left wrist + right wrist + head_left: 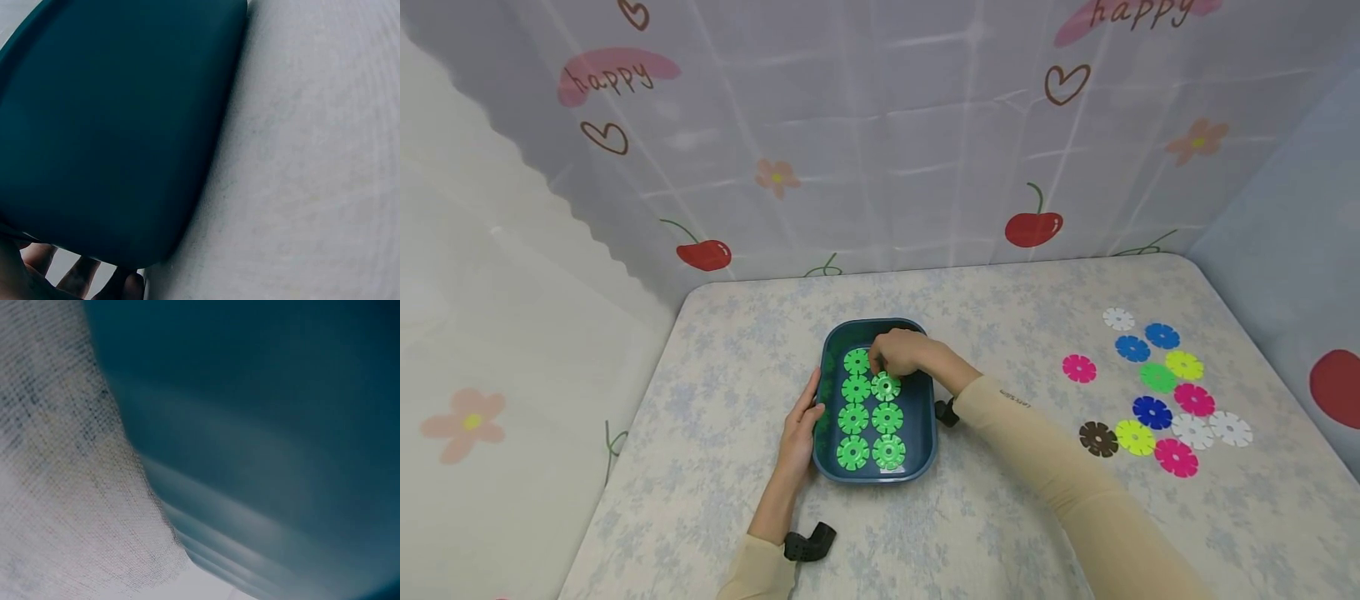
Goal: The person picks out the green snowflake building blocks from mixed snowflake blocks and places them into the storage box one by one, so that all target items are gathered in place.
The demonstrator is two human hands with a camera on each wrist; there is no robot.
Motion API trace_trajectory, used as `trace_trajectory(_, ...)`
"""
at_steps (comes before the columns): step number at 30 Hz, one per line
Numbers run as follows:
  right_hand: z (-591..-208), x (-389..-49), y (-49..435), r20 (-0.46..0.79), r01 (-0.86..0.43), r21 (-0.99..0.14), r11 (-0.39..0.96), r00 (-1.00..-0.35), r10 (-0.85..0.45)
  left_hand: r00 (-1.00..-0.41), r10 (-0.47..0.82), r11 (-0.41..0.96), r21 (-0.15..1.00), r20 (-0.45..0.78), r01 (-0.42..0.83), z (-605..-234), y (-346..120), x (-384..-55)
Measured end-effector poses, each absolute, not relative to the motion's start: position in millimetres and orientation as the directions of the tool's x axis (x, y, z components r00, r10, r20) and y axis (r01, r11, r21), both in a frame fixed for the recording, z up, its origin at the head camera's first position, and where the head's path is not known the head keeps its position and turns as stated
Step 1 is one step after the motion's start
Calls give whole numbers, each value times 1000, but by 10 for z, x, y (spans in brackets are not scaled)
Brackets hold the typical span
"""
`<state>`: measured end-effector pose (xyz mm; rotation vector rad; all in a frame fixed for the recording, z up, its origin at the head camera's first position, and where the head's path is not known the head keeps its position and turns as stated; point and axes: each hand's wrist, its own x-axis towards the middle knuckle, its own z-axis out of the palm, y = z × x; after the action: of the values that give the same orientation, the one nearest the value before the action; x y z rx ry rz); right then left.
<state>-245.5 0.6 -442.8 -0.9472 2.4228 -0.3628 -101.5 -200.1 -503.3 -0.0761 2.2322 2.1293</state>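
A dark teal plastic tray (917, 442) with raised walls rests on the table, and several green notched snowflake discs (853, 418) lie in it in two columns. My left hand (801, 425) holds the tray's left wall, thumb at the rim and fingers along the outside; the left wrist view shows its fingers beside the wall (119, 156). Over the far right part of the tray, my right hand (901, 352) reaches down with bent fingers, right above a green disc (886, 387). Its fingertips are partly hidden, so I cannot tell whether they pinch a disc.
On the right of the table lie several loose notched discs: white (1118, 319), blue (1132, 348), pink (1079, 368), green (1158, 377), yellow (1135, 437) and brown (1098, 439). A printed curtain (880, 167) hangs behind the table's far edge.
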Motion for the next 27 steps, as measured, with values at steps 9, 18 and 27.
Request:
trace_trajectory(9,-4417,-2434,0,-356,-557,-397,729,-639,-682,-997,1,33,996,-77,-77,-5029,-1997,-1020)
trace_trajectory(18,-4425,-2427,3,-341,-577,-385,720,-637,-692,-997,-1,38,996,-78,-78,-5032,-1997,-1021)
trace_trajectory(27,-4435,-2433,12,-331,-593,-381,710,-629,-703,-996,-2,45,995,-87,-87,-5022,-2000,-1017)
